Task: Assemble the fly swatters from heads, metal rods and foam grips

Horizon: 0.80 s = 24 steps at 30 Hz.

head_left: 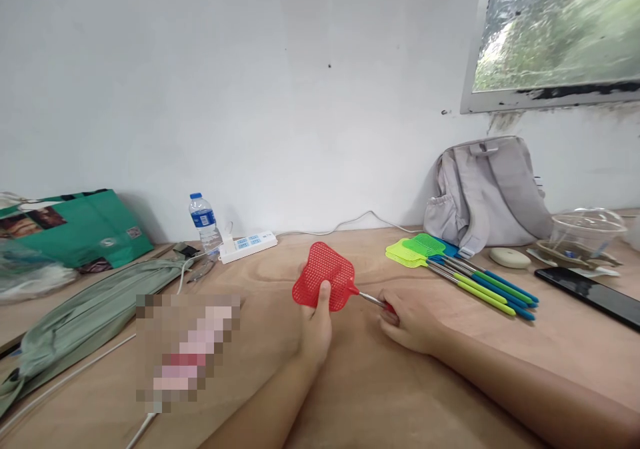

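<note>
A red fly swatter (327, 272) with a perforated head and a thin metal shaft is held in both hands above the wooden table. My left hand (317, 332) grips the head from below, its thumb lying across the red mesh. Around the swatter's handle end, my right hand (407, 321) is closed; most of the red grip is hidden in the fingers. To the right of it lies a fanned pile of fly swatters, with yellow (405, 254), green (424, 244) and blue (450, 244) heads and matching handles.
Along the wall stand a teal bag (120, 229), a water bottle (203, 219), a white power strip (249, 246) and a grey backpack (493, 192). A black phone (590, 296), white case (510, 258) and plastic bowl (585, 229) sit right. Green cloth (100, 302) and a cable lie left.
</note>
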Available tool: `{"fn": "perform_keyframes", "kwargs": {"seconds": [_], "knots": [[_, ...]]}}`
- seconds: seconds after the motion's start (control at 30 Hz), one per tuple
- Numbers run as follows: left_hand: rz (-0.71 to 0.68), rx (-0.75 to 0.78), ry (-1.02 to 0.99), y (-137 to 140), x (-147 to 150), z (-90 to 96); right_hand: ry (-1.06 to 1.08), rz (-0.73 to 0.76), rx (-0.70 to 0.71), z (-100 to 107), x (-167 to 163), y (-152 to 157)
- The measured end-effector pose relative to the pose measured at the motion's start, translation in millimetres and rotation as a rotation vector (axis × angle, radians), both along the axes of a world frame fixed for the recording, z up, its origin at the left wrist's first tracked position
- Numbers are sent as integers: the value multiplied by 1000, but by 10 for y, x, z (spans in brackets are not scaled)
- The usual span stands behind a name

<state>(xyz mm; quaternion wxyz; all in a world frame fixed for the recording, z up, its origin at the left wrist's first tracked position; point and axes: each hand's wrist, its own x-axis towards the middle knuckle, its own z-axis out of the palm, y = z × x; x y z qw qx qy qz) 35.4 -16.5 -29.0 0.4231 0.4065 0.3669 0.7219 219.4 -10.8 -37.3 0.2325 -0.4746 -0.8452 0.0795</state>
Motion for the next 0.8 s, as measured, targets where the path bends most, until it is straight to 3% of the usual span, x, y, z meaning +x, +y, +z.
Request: {"fn": "perform_keyframes", "kwargs": {"seconds": [0.13, 0.27, 0.5, 0.8], "knots": [[-151, 34, 31, 97, -200, 20, 67, 88, 26, 39, 87, -35], [-186, 13, 140, 178, -374, 75, 97, 46, 82, 52, 243, 87], [21, -95, 230, 336, -508, -32, 123, -358, 324, 68, 841, 477], [86, -141, 297, 343, -471, -78, -69, -768, 186, 96, 1644, 567]]}}
